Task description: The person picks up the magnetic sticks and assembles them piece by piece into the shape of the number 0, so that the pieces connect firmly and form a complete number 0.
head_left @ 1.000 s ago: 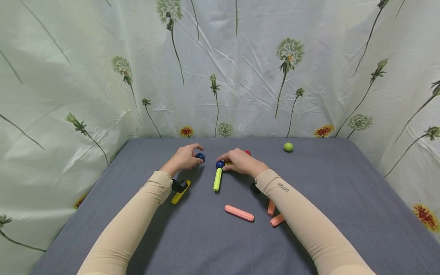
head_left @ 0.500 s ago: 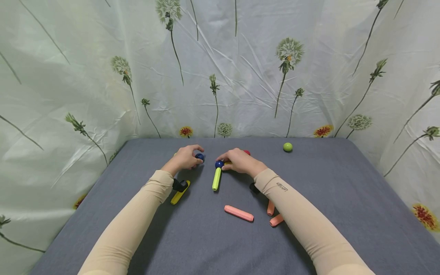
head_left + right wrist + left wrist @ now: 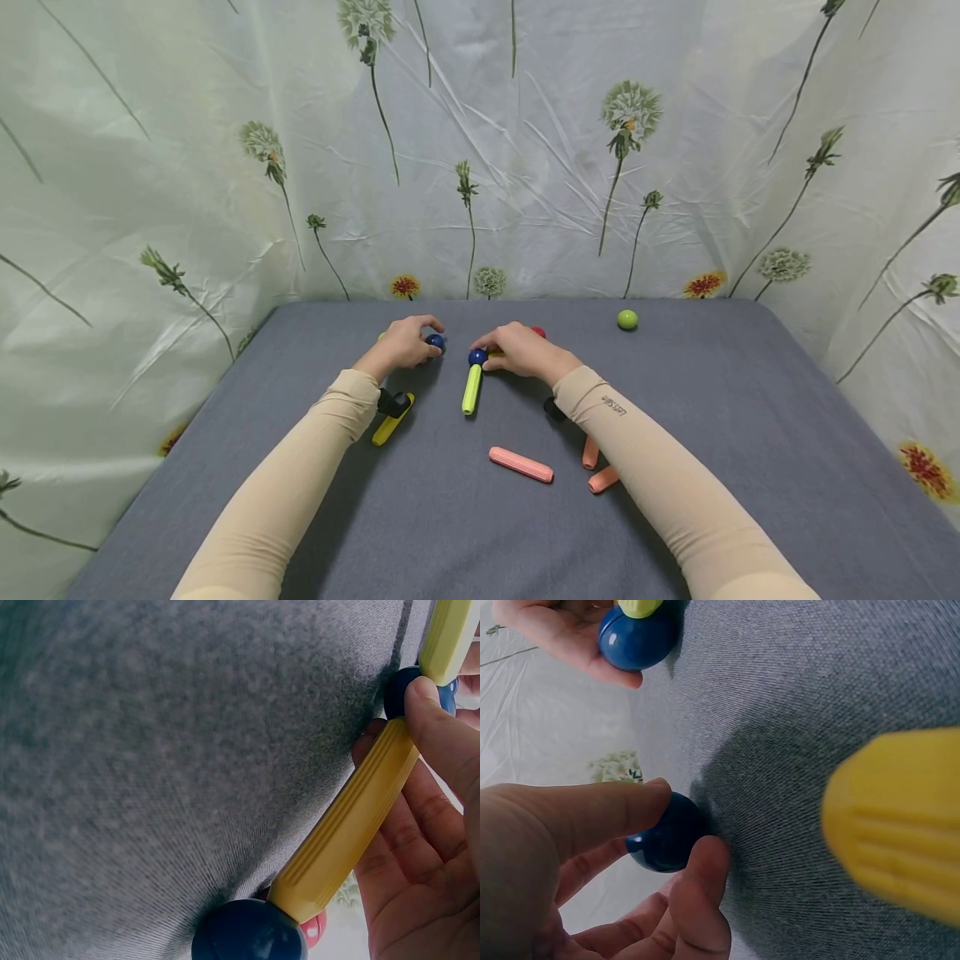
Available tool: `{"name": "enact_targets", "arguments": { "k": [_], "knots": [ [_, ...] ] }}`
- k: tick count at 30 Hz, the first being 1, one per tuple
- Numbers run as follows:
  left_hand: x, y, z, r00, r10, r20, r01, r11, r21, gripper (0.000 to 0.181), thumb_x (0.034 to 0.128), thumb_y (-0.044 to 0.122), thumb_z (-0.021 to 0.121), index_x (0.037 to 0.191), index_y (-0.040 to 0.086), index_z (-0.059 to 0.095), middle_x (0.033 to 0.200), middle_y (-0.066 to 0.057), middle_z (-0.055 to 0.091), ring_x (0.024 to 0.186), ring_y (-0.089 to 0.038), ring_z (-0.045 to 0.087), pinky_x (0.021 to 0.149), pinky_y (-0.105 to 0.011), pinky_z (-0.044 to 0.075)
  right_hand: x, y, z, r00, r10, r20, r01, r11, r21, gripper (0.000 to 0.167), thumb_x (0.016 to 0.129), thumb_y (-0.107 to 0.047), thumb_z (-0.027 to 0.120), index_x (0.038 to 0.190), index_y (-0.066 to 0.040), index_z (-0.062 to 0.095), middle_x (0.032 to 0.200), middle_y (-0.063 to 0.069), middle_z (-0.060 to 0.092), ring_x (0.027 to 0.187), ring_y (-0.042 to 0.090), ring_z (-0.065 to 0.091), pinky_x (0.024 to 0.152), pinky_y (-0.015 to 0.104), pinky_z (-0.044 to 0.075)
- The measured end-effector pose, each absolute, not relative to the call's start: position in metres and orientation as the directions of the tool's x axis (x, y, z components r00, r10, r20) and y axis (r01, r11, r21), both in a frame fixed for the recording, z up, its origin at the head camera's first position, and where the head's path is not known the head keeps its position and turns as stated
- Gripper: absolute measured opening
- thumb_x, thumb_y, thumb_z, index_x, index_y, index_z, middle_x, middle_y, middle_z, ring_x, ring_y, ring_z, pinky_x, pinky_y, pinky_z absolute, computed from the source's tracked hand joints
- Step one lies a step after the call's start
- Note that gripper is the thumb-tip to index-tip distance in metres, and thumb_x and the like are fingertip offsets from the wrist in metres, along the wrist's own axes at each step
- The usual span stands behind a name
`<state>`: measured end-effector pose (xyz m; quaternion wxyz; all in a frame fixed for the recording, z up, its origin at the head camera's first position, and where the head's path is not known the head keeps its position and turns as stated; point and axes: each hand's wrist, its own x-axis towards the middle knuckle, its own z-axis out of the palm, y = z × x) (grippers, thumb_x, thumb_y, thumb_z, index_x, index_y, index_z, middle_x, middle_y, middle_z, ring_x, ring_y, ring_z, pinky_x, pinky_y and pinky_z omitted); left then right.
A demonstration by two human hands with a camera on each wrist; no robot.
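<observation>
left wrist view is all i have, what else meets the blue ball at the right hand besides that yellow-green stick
Observer: A yellow stick meets that blue ball too, separate from the yellow one in your shot.
Operator: ok and what's at its other end
Observer: Another blue ball.
Operator: any pieces lying on the near side of the table that i'm missing
Observer: Yes, three pink sticks, two of them partly hidden by the right sleeve.
</observation>
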<state>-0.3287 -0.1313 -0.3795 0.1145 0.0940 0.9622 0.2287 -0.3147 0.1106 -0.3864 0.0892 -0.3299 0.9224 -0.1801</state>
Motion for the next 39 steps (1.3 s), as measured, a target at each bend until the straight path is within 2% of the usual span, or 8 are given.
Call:
{"name": "enact_targets", "arguments": {
  "k": [6,13,21,26,29,34,39],
  "knots": [
    [-0.328,-0.132,-0.380,-0.960,0.226,-0.163,0.126,0.875,0.468,0.039,0.1025,0.019,0.074,0.140,0.014,0.066,0.092,-0.008,0.066,0.077,-0.018,0.066,0.065,-0.028,0.056,-0.315,0.110,-0.386,-0.763,-0.646,-0.037,-0.586,0.714,-0.384,0.042,0.104,-0.019,0.073,0.145,-0.011,0.069,0.134,0.011,0.076,0.120,0.025,0.074,0.101,0.038,0.059],
    [-0.329,-0.134,-0.383,-0.963,0.230,-0.137,0.141,0.872,0.469,0.035,0.1015,0.018,0.076,0.135,0.013,0.070,0.086,-0.006,0.065,0.070,-0.016,0.063,0.061,-0.026,0.051,-0.315,0.109,-0.386,-0.764,-0.644,-0.037,-0.584,0.714,-0.386,0.042,0.104,-0.019,0.073,0.145,-0.011,0.069,0.132,0.011,0.077,0.119,0.025,0.074,0.100,0.038,0.060],
    [-0.326,-0.135,-0.385,-0.966,0.232,-0.118,0.147,0.861,0.487,0.033,0.1008,0.019,0.077,0.132,0.013,0.071,0.082,-0.004,0.062,0.070,-0.016,0.064,0.061,-0.027,0.052,-0.315,0.108,-0.388,-0.767,-0.640,-0.045,-0.576,0.718,-0.390,0.043,0.104,-0.020,0.073,0.145,-0.012,0.068,0.134,0.011,0.076,0.121,0.025,0.074,0.100,0.038,0.060],
    [-0.320,-0.137,-0.383,-0.965,0.241,-0.102,0.162,0.857,0.490,0.034,0.1008,0.021,0.077,0.133,0.012,0.071,0.081,-0.005,0.063,0.069,-0.017,0.064,0.062,-0.028,0.050,-0.315,0.109,-0.389,-0.760,-0.649,-0.035,-0.588,0.710,-0.389,0.042,0.104,-0.020,0.072,0.145,-0.011,0.068,0.135,0.011,0.076,0.120,0.025,0.074,0.101,0.038,0.060],
    [-0.315,-0.138,-0.382,-0.964,0.251,-0.086,0.180,0.856,0.485,0.036,0.1007,0.023,0.078,0.134,0.013,0.070,0.085,-0.006,0.066,0.072,-0.018,0.063,0.065,-0.031,0.048,-0.315,0.109,-0.390,-0.760,-0.649,-0.031,-0.590,0.709,-0.387,0.042,0.104,-0.020,0.072,0.145,-0.011,0.068,0.135,0.011,0.076,0.121,0.025,0.074,0.101,0.038,0.059],
    [-0.302,-0.141,-0.380,-0.962,0.270,-0.049,0.213,0.847,0.486,0.038,0.1007,0.024,0.078,0.136,0.012,0.070,0.103,-0.010,0.071,0.080,-0.021,0.063,0.071,-0.034,0.051,-0.316,0.111,-0.389,-0.763,-0.646,-0.034,-0.584,0.710,-0.393,0.043,0.104,-0.020,0.073,0.146,-0.011,0.068,0.134,0.011,0.076,0.120,0.025,0.074,0.100,0.037,0.060],
    [-0.284,-0.141,-0.376,-0.954,0.298,-0.044,0.231,0.816,0.531,0.038,0.1011,0.023,0.077,0.136,0.011,0.068,0.113,-0.015,0.073,0.079,-0.020,0.066,0.069,-0.033,0.053,-0.314,0.112,-0.387,-0.757,-0.652,-0.037,-0.590,0.707,-0.389,0.043,0.104,-0.020,0.072,0.146,-0.010,0.067,0.136,0.011,0.075,0.121,0.025,0.074,0.101,0.037,0.060]
  ]
}}
